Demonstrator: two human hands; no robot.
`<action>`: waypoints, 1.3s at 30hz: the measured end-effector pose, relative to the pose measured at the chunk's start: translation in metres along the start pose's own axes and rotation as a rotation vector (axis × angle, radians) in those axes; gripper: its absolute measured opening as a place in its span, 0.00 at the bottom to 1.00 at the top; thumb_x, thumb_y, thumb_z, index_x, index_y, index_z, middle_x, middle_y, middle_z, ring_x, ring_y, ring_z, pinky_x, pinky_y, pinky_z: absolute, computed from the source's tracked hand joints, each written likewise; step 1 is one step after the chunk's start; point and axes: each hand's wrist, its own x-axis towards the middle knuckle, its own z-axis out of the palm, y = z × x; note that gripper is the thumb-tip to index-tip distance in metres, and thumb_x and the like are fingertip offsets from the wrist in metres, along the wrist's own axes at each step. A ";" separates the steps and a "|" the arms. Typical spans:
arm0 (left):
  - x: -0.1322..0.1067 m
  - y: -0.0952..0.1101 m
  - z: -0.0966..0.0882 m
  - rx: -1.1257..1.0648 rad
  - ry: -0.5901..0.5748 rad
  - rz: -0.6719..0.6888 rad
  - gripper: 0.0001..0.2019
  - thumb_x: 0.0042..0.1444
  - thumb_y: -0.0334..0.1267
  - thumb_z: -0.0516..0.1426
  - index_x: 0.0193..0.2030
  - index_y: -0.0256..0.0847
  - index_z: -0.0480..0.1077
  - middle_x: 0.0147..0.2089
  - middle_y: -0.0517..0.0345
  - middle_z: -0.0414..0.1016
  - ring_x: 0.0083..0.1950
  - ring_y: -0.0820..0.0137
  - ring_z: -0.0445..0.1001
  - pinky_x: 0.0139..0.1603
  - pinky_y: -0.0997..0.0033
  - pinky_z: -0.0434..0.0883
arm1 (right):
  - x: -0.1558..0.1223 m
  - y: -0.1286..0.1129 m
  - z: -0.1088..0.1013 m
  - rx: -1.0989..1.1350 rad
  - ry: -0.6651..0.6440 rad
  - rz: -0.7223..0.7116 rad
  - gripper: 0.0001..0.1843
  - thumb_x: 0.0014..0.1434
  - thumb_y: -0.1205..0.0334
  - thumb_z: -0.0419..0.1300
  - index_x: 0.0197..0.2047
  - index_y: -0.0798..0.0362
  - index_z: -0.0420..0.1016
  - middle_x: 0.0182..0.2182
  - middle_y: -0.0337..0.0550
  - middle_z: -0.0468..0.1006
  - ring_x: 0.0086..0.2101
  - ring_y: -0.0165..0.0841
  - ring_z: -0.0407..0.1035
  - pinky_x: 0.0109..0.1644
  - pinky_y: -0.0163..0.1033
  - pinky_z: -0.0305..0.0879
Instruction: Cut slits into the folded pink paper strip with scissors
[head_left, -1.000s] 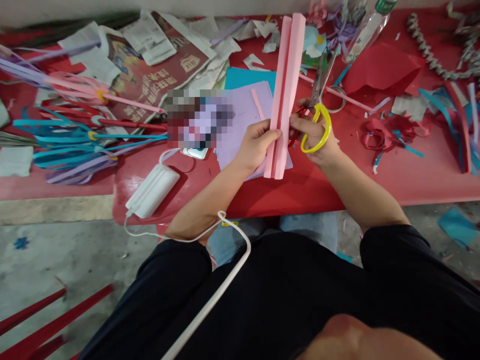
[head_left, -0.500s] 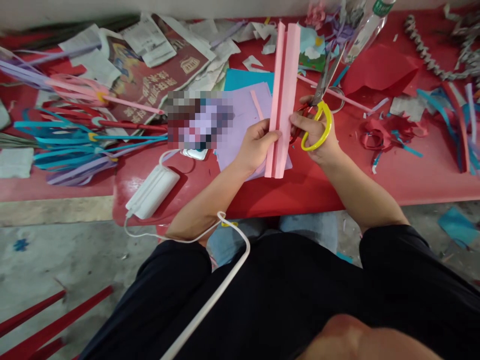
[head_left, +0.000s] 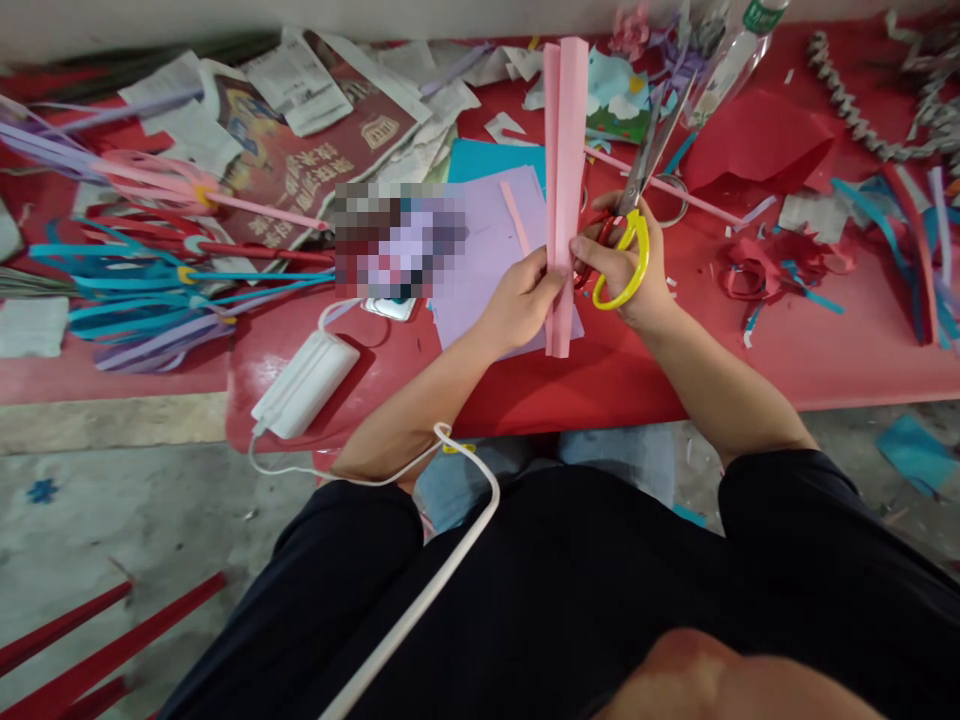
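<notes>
A folded sheet of pink paper [head_left: 568, 150] stands lengthwise between my hands, creased into long narrow panels. My left hand [head_left: 525, 305] pinches its lower part from the left. My right hand [head_left: 641, 265] has its thumb at the paper's right edge and also grips a pair of scissors [head_left: 639, 185] with yellow and red handles. The blades point up and away, slightly apart, clear of the pink paper. Beneath the hands lie sheets of purple paper [head_left: 480, 235] with a thin pink strip [head_left: 515, 215] on them, and blue paper [head_left: 487, 160] behind.
On the red table [head_left: 750, 360], a white power bank [head_left: 306, 382] with a cable lies front left. Looped paper strips [head_left: 127, 280] and newspaper [head_left: 315, 150] spread across the left. A plastic bottle [head_left: 739, 60], red paper [head_left: 765, 140] and scraps lie right; a tape roll [head_left: 673, 200] is near the scissors.
The pink paper has been drawn narrower, its panels closer together. My left hand has shifted slightly right, and the scissors in my right hand have moved slightly left.
</notes>
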 end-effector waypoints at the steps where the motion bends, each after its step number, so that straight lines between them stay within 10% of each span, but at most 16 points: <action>1: 0.000 -0.001 0.000 0.007 -0.005 0.000 0.12 0.77 0.48 0.68 0.43 0.46 0.78 0.38 0.55 0.82 0.40 0.57 0.81 0.43 0.59 0.79 | 0.000 0.000 -0.001 -0.005 -0.008 0.000 0.37 0.54 0.36 0.86 0.52 0.38 0.69 0.28 0.28 0.75 0.29 0.39 0.77 0.38 0.50 0.79; 16: -0.006 0.004 -0.002 0.222 -0.041 0.039 0.05 0.71 0.33 0.65 0.42 0.46 0.76 0.37 0.56 0.83 0.38 0.57 0.80 0.47 0.58 0.75 | -0.005 -0.009 0.002 -0.087 -0.039 -0.045 0.36 0.52 0.43 0.88 0.51 0.38 0.70 0.29 0.29 0.79 0.28 0.39 0.75 0.36 0.51 0.80; 24: -0.005 0.003 -0.002 0.285 -0.089 0.079 0.11 0.81 0.47 0.60 0.46 0.47 0.77 0.38 0.55 0.83 0.39 0.56 0.79 0.49 0.55 0.76 | -0.002 0.004 -0.002 -0.046 -0.038 -0.041 0.38 0.52 0.43 0.88 0.52 0.38 0.69 0.29 0.28 0.78 0.30 0.38 0.77 0.38 0.50 0.84; 29: 0.010 0.017 -0.058 0.591 0.076 0.194 0.22 0.77 0.63 0.65 0.52 0.46 0.82 0.52 0.46 0.79 0.53 0.47 0.74 0.70 0.36 0.69 | 0.008 -0.001 -0.006 -0.018 0.024 -0.037 0.37 0.51 0.40 0.87 0.50 0.37 0.69 0.27 0.27 0.74 0.27 0.39 0.75 0.34 0.50 0.81; 33: 0.012 0.039 -0.116 1.032 0.311 0.040 0.14 0.66 0.57 0.74 0.48 0.52 0.83 0.62 0.47 0.73 0.72 0.37 0.63 0.85 0.27 0.51 | 0.014 -0.009 -0.008 0.048 0.082 -0.060 0.38 0.47 0.42 0.90 0.46 0.38 0.70 0.23 0.24 0.73 0.22 0.34 0.71 0.30 0.46 0.77; 39: 0.002 0.054 -0.128 1.245 0.235 -0.198 0.20 0.64 0.56 0.68 0.57 0.50 0.86 0.73 0.46 0.71 0.82 0.35 0.59 0.86 0.30 0.50 | 0.012 -0.009 -0.005 0.078 0.061 -0.030 0.37 0.48 0.44 0.89 0.48 0.38 0.69 0.24 0.22 0.74 0.23 0.33 0.70 0.31 0.44 0.73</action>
